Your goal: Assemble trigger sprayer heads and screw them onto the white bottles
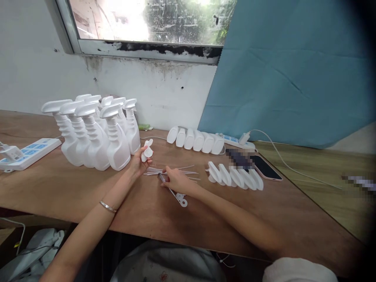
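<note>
My left hand (141, 159) grips a white spray trigger head (147, 152), its round collar facing me, above the table. To its right, my right hand (176, 181) is closed on a slim metal tool with a dark upper end (173, 192); I cannot tell its exact kind. The lower tip of the tool points at a few flat white ring washers (183, 202). Thin white dip tubes (152, 170) lie in a loose bundle on the table, partly hidden by my right hand.
Several assembled white spray bottles (116, 147) stand at left. A row of white bottles (198, 141) lies at the back, and trigger heads (232, 176) lie at right near a phone (266, 167). Power strips (35, 150) and cables flank the brown table (141, 211).
</note>
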